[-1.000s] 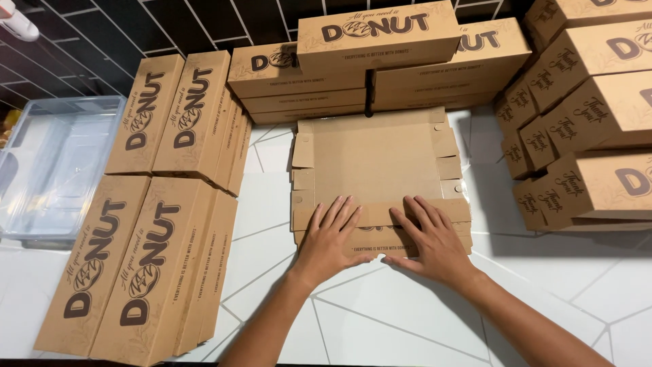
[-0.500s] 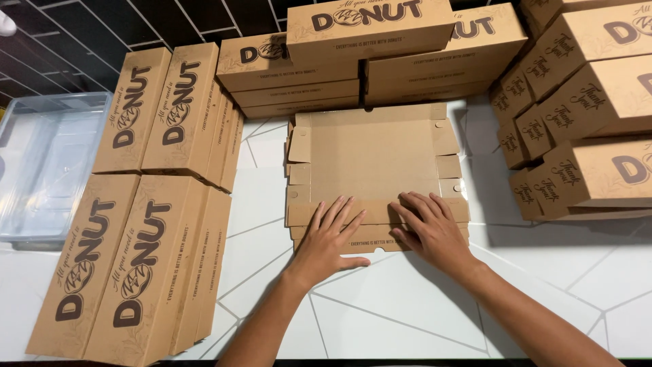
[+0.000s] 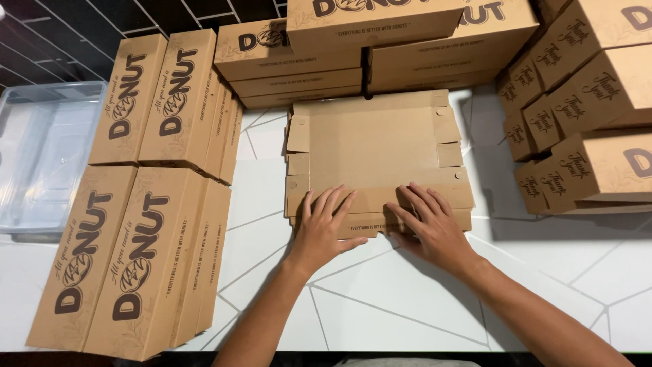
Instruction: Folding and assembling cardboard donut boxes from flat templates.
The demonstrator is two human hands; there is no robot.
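A flat, unfolded brown cardboard box blank (image 3: 372, 146) lies in the middle of the white table (image 3: 380, 306). Both of my hands press flat on its near flap. My left hand (image 3: 324, 228) rests on the near left part with fingers spread. My right hand (image 3: 429, 225) lies on the near right part, fingers spread and angled to the left. Neither hand grips anything.
Assembled brown boxes stand in rows on the left (image 3: 136, 204), stacked at the back (image 3: 380, 41) and piled on the right (image 3: 584, 115). A clear plastic bin (image 3: 41, 156) sits at the far left. The table's front edge runs along the bottom.
Both hands stay pressed on the near flap of the blank; the camera has shifted slightly and the view sits a little closer.
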